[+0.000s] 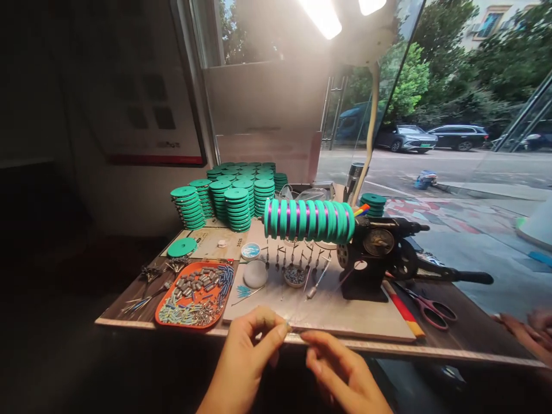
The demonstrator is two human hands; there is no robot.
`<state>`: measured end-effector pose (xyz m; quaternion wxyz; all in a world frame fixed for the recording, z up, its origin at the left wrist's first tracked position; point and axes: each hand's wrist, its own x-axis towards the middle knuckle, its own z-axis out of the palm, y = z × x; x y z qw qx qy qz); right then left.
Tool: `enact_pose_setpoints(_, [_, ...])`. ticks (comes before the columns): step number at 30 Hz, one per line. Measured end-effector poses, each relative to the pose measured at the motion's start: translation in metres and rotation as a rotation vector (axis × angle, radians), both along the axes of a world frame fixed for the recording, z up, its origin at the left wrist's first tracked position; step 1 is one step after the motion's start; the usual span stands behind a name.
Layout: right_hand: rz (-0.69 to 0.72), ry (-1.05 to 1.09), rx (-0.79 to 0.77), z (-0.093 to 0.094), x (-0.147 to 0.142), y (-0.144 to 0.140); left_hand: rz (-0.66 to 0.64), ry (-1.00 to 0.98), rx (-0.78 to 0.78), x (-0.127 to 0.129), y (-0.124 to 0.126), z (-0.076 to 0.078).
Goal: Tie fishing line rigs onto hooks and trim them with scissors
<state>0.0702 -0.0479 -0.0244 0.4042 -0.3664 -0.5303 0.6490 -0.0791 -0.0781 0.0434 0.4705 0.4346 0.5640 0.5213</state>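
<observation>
One head-worn view looks forward and down from behind the near edge of the worktop [468,325], out past its far edge to the street [495,168]; the left hand [256,345] and right hand [345,368] are close, at the near edge's middle.

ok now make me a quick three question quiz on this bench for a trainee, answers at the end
1. True or false: in the picture, the orange plastic tray sits left of the black metal machine.
2. Where do the metal scissors with reddish handles lie? a) in the tray b) right of the machine's base c) left of the tray
3. Compare the person's bare left hand and bare right hand: which has thumb and index fingertip closer together?

Key: 1 true; 2 b; 3 the left
</observation>
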Motion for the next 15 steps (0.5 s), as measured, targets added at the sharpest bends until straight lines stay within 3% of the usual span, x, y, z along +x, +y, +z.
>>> enact_pose_setpoints(3, [0.077,0.201,-0.21,0.018,-0.017,0.009,0.073,0.084,0.022,-0.007,0.0,0.005])
enact_pose_setpoints(5, [0.079,0.249,-0.217,0.027,-0.025,0.01,0.113,0.103,0.046,-0.011,0.002,0.005])
enact_pose_setpoints(10, [-0.037,0.135,-0.068,0.027,-0.021,0.004,0.08,0.108,0.064,-0.006,0.006,-0.004])
enact_pose_setpoints(15, [-0.112,-0.156,0.298,0.017,-0.005,0.007,-0.044,0.111,0.02,0.003,0.009,-0.009])
